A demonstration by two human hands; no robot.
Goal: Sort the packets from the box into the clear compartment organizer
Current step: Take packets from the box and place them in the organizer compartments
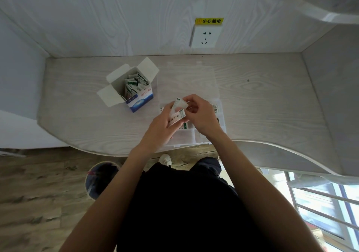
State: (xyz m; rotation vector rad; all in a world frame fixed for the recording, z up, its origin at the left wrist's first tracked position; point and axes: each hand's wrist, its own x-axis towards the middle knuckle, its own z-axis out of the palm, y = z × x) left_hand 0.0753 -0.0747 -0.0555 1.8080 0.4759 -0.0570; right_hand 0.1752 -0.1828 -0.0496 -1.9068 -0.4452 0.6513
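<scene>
Nearest the camera are the person's black clothes and two bare forearms reaching forward over the wavy front edge of the pale wood-grain bench. Below that edge, on the brown plank floor, stand a round waste bin with a dark liner to the left and a white shoe near the middle.

Both hands meet above the clear plastic compartment organizer, which lies flat at the front of the bench with its see-through lid folded open away from the person. The left hand grips a small bunch of white packets with green and red print, fingers curled round them. The right hand pinches the upper end of the same bunch between thumb and fingertips. A few more packets lie in the organizer's compartments, partly hidden under the hands; which compartments cannot be told.

Further back and to the left, well apart from the organizer, stands an open white and blue cardboard box with its flaps spread, more of the same packets upright inside it.

On the grey wood-grain wall behind are a white power socket and, just above it, a yellow warning label.
</scene>
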